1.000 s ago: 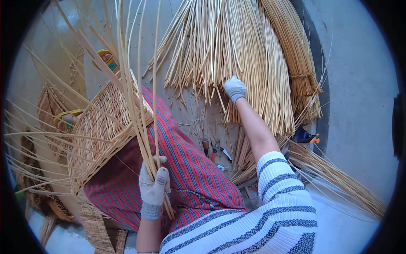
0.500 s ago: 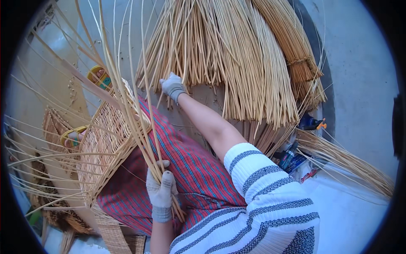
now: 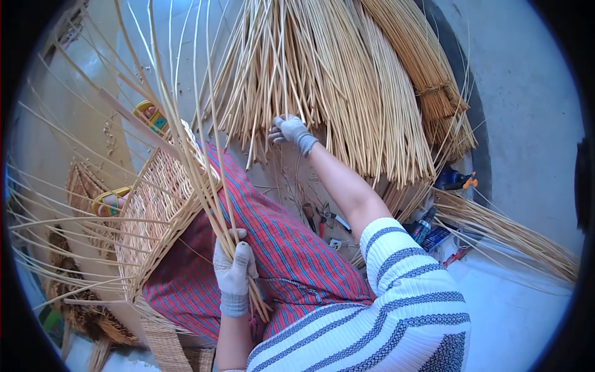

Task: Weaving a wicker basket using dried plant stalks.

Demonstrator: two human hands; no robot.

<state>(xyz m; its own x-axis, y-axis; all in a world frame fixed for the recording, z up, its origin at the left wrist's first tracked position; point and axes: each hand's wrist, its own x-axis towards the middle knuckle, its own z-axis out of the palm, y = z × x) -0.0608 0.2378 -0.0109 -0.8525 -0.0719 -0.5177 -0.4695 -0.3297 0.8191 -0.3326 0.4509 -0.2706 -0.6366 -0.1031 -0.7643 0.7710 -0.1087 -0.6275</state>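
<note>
My left hand [image 3: 234,270], in a pale work glove, is closed around a small bunch of wicker rods [image 3: 217,214]. The rods slant up and away past the rim of a half-woven wicker basket [image 3: 158,214], and their lower ends stick out below my fist. The basket leans against my lap, with long unwoven stakes [image 3: 68,251] fanning out to the left. My right hand [image 3: 291,132], gloved too, reaches to the near ends of a big pile of peeled wicker rods [image 3: 347,93]. Its fingers are pinched around the end of one rod there.
Hand tools [image 3: 327,218] lie on the floor under my right forearm. A drill-like tool [image 3: 423,226] and a dark blue bottle with an orange tip [image 3: 455,180] are farther right, by a thin rod bundle [image 3: 508,235]. A tied brown bundle [image 3: 434,93] lies beyond. Woven pieces [image 3: 164,344] are lower left.
My right hand has shifted right along the near ends of the pile, and the floor tools now show below the forearm. My left hand keeps its hold with little movement.
</note>
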